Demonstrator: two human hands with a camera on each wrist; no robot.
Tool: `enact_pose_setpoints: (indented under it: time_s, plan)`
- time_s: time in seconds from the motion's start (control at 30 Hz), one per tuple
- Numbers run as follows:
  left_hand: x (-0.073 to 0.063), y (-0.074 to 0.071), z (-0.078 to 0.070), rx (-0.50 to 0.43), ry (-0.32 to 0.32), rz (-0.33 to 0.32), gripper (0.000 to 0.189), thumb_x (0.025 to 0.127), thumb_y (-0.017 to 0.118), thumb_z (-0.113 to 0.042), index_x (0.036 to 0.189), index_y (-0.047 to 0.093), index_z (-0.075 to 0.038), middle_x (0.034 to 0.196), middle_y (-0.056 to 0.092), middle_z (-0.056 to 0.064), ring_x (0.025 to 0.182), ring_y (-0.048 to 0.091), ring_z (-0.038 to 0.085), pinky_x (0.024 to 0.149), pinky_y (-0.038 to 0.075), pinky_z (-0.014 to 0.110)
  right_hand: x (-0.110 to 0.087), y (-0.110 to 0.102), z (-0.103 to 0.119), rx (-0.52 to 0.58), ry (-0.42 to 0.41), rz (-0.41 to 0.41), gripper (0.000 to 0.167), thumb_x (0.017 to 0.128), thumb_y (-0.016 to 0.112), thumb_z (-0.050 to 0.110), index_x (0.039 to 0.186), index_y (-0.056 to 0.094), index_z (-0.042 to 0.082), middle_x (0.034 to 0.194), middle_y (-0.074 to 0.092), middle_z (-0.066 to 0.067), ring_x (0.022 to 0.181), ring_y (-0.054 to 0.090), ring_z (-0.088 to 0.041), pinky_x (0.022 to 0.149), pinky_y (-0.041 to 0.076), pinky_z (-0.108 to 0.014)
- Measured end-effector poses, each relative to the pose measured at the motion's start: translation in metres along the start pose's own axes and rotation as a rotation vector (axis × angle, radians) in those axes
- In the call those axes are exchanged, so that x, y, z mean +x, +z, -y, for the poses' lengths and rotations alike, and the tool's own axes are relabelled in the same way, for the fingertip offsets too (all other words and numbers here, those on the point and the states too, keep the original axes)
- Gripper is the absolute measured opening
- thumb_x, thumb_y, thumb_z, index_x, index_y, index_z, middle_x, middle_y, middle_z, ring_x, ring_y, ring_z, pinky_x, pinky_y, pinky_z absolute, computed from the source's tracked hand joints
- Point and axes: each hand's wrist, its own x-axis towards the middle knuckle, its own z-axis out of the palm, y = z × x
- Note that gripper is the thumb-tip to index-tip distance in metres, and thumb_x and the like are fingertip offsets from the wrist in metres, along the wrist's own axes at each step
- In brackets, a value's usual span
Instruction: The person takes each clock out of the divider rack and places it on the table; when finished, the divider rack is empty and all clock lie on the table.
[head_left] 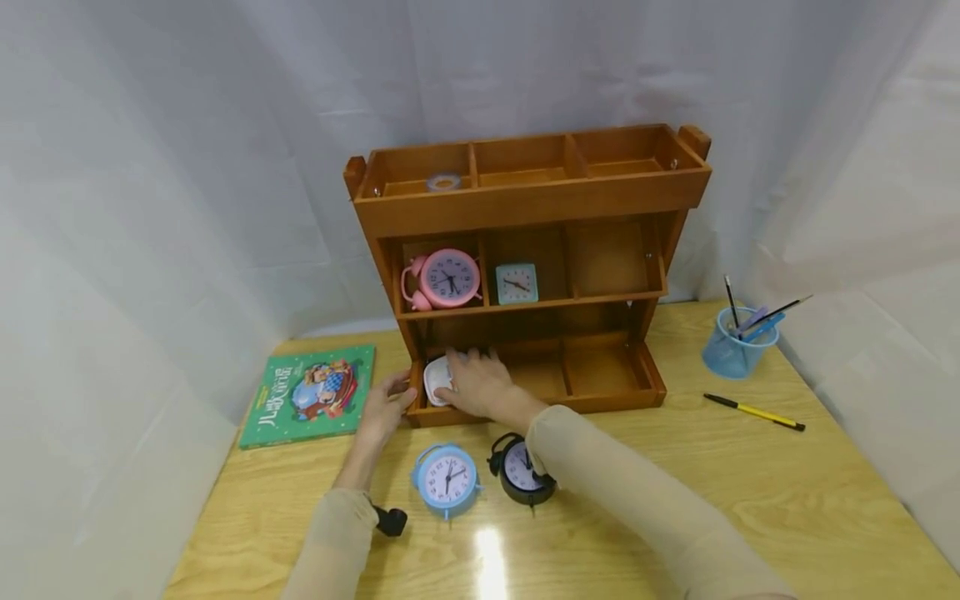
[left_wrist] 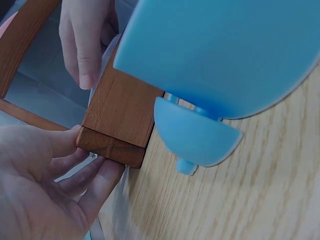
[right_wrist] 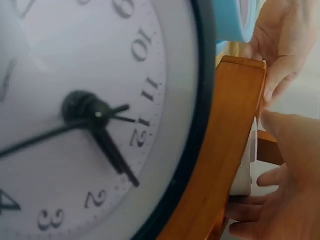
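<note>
A white clock [head_left: 437, 379] with rounded corners lies in the bottom left compartment of the wooden shelf [head_left: 525, 196]. My right hand [head_left: 480, 385] holds it, thumb on the near side and fingers over the far side; the hand hides part of it. At the shelf's lower left corner, my left hand [head_left: 384, 408] grips the wood between thumb and fingers, as the left wrist view shows close up. A blue alarm clock [head_left: 447, 479] stands on the table just in front of the shelf. Beside it is a black alarm clock [head_left: 517, 467], partly covered by my right sleeve.
On the middle tier sit a pink alarm clock [head_left: 451, 278] and a small mint square clock [head_left: 517, 283]. A tape roll [head_left: 443, 182] lies in the top tier. Left is a green book [head_left: 307, 396]; right are a blue pen cup [head_left: 729, 354] and a yellow-black pen [head_left: 753, 412].
</note>
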Motion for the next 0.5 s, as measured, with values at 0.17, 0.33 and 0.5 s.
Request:
enact_pose_setpoints:
  time_s: [0.17, 0.33, 0.5]
  plan:
    - [0.0015, -0.001, 0.0014, -0.011, 0.001, 0.002, 0.049, 0.107, 0.059, -0.008, 0.154, 0.05, 0.001, 0.144, 0.057, 0.033, 0.105, 0.066, 0.026, 0.071, 0.055, 0.023, -0.0017, -0.0034, 0.0029, 0.091, 0.045, -0.03, 0.085, 0.102, 0.056, 0.066, 0.163, 0.035, 0.01, 0.144, 0.061, -0.018, 0.125, 0.066, -0.033, 0.102, 0.058, -0.045]
    - [0.0013, -0.0012, 0.0023, -0.008, 0.002, 0.007, 0.048, 0.107, 0.059, -0.009, 0.154, 0.05, 0.001, 0.144, 0.057, 0.033, 0.107, 0.066, 0.027, 0.073, 0.056, 0.024, -0.0034, -0.0052, 0.0057, 0.12, 0.083, -0.044, 0.085, 0.102, 0.059, 0.062, 0.162, 0.036, 0.006, 0.148, 0.056, -0.02, 0.124, 0.066, -0.035, 0.098, 0.06, -0.044]
    - [0.0002, -0.0012, 0.0026, -0.017, 0.007, 0.004, 0.048, 0.107, 0.059, -0.008, 0.153, 0.051, 0.002, 0.143, 0.057, 0.034, 0.106, 0.066, 0.025, 0.073, 0.056, 0.024, -0.0036, -0.0042, 0.0078, 0.155, 0.107, -0.078, 0.086, 0.101, 0.063, 0.058, 0.16, 0.039, 0.001, 0.15, 0.053, -0.022, 0.12, 0.067, -0.037, 0.096, 0.061, -0.044]
